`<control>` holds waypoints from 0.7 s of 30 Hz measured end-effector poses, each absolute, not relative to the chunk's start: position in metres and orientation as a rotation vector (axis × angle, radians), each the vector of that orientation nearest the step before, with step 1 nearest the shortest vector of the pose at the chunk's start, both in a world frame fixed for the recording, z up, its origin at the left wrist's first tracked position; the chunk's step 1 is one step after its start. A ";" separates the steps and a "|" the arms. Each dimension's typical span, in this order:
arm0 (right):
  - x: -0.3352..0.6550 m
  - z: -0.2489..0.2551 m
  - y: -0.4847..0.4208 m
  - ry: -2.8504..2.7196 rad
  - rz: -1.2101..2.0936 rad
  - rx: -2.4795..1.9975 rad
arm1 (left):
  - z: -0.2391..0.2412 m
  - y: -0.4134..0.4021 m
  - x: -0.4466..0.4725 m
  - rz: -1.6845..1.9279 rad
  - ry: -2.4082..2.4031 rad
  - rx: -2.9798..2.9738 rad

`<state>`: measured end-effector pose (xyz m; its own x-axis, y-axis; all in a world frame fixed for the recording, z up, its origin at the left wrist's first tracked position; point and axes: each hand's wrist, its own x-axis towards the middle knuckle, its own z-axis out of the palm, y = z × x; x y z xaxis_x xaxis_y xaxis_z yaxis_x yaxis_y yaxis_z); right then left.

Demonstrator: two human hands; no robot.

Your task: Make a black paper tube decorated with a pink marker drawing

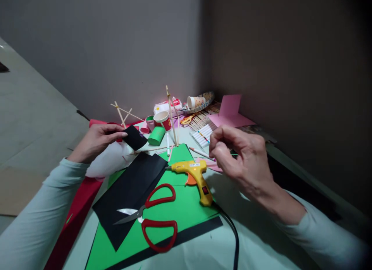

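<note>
My left hand pinches a small piece of black paper with a few purple marks on it, above the left side of the table. On the right, my right hand is raised with thumb and fingers closed together; what they hold, if anything, I cannot make out. Between the hands a yellow glue gun lies on green paper, its nozzle to the left. Open red-handled scissors rest nearer to me, partly over a larger black paper sheet.
Behind stand paper cups, a green paper roll, joined wooden sticks and a set of white markers. Folded pink paper is at the back right. The glue gun's black cord runs toward me. Walls border the back.
</note>
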<state>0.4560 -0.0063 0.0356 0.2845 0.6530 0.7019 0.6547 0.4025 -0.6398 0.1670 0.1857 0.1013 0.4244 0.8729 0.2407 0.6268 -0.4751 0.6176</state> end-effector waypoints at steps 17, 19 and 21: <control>0.421 0.063 0.092 -2.150 0.361 -1.534 | 0.061 0.239 0.160 0.855 1.114 2.512; 0.407 0.062 0.123 -2.212 0.283 -1.586 | 0.062 0.240 0.164 0.868 1.108 2.553; 0.393 0.058 0.150 -2.232 0.176 -1.669 | 0.064 0.241 0.167 0.876 1.104 2.587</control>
<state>0.3934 0.1495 0.0580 -0.2467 0.9481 0.2004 0.9051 0.2993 -0.3020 0.1671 0.2413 0.0643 0.5467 0.7096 0.4444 0.5943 -0.7028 0.3911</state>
